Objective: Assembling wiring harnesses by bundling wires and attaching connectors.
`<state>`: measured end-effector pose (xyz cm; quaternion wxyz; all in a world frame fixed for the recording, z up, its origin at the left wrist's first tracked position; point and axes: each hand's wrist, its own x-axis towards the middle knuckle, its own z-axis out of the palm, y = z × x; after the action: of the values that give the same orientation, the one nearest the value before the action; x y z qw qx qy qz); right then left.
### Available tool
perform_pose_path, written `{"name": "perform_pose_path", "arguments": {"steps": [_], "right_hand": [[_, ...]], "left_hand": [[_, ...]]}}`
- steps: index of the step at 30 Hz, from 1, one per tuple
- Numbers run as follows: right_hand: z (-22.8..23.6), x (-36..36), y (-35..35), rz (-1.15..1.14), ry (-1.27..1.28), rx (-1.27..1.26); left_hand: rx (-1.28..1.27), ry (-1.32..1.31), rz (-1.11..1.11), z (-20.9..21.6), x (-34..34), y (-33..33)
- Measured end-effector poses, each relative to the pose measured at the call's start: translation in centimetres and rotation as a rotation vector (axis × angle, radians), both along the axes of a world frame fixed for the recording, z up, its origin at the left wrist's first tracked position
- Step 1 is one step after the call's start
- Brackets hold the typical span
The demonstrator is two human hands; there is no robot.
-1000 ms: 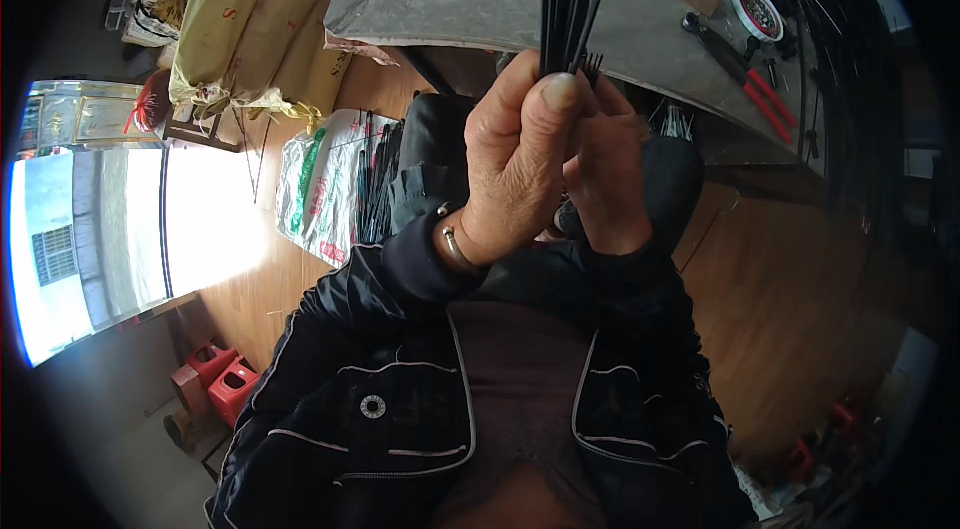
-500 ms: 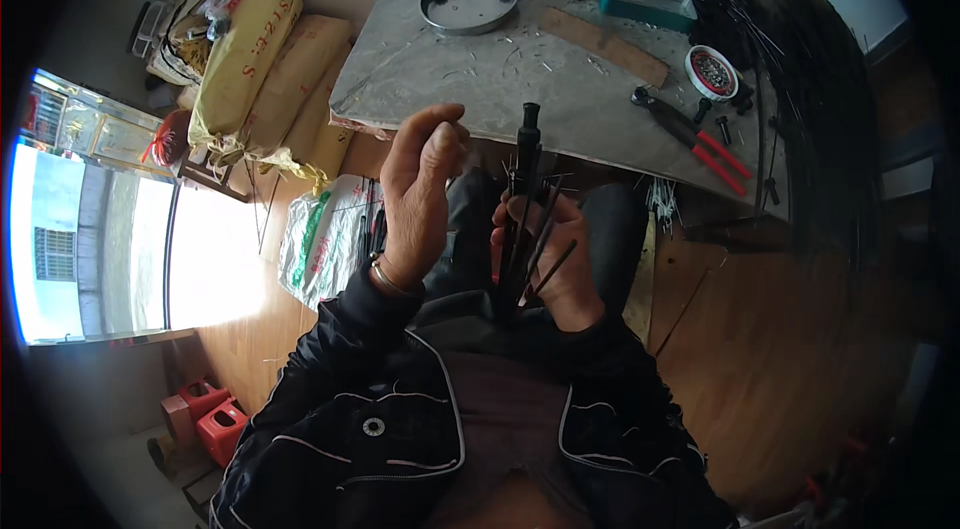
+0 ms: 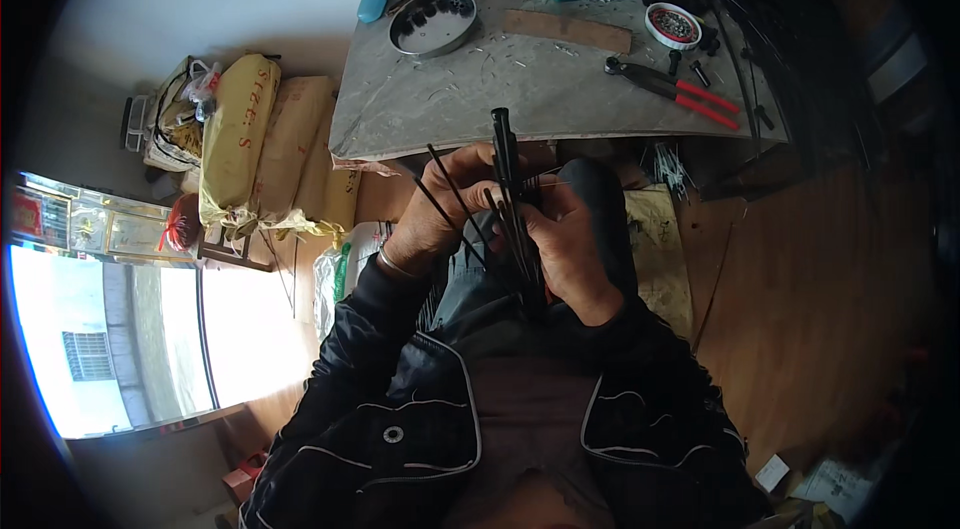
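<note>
two hands, one black bundle

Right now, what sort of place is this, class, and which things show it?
Probably a small workshop: red-handled pliers, a round tray and a white dish share the grey worktable.

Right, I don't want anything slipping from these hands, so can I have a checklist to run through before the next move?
1. Right hand on the black rod bundle: ok, holding it.
2. Left hand firm on something: cannot tell, its fingertips are partly hidden by the rods.
3. Rods gathered together: not ok, two thin black rods splay out leftward.
4. Bundle's lower end free of the dark clothing: cannot tell, dark against dark.
5. Red-handled pliers clear of both hands: ok, lying on the table.
6. Round white dish of small pieces upright: ok.
</note>
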<state>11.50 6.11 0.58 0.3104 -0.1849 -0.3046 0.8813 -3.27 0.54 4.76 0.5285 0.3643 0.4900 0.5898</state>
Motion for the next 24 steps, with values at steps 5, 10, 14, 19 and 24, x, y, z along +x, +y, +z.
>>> {"name": "perform_pose_path", "arguments": {"steps": [5,10,14,19,24], "right_hand": [[-0.6,0.7,0.6,-0.211,-0.28,0.796],[-0.1,1.3,2.0,-0.265,-0.454,1.191],[0.7,1.6,2.3,-0.189,-0.461,1.109],[0.8,1.8,2.4,-0.149,-0.433,0.964],[0.7,2.1,2.6,-0.138,-0.436,0.958]], "left_hand": [[0.015,-0.034,0.029,-0.7,0.3,-0.4],[0.036,0.0,0.095,-1.4,1.0,-0.5],[0.056,-0.022,0.116,-2.0,1.4,0.0],[0.077,0.031,0.18,-1.9,2.2,0.1],[0.073,0.043,0.219,-1.8,3.0,0.2]]}}
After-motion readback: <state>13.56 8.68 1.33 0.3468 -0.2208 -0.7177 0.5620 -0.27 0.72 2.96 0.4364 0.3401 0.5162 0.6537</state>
